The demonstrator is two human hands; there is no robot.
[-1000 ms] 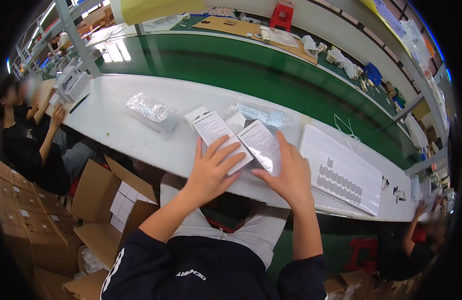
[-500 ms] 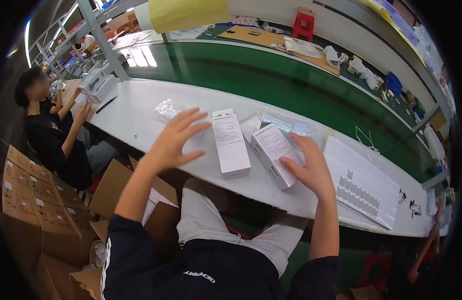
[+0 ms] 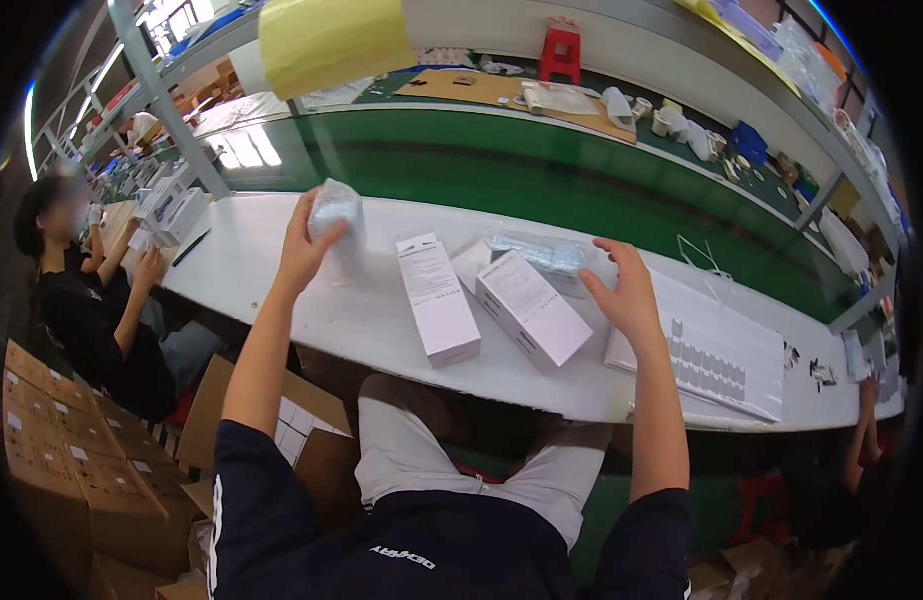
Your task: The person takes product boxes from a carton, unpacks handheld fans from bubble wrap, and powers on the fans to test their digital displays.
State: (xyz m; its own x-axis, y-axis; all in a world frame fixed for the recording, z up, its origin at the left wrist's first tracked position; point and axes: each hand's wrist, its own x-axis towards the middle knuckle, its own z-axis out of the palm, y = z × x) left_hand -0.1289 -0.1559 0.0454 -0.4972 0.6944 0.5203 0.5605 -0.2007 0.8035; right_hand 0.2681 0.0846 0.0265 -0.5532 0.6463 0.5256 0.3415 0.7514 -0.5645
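My left hand is closed around a clear plastic-wrapped packet, holding it upright over the table; what is inside the wrap is blurred. My right hand is open, thumb and fingers apart, beside the right end of a pale-blue item in a clear plastic bag. I cannot tell whether the fingertips touch that bag. Between my hands lie two white printed boxes, the left one and the right one, angled apart on the white table. A white piece shows partly behind the right box.
A sheet of grey labels lies on the right, with small black parts beyond it. A black pen is at the left. Another person sits there. An open carton stands below the table edge.
My left hand has taken hold of the plastic-wrapped packet and raised it. My right hand has let go of the right box and moved to the bagged blue item. The view has shifted.
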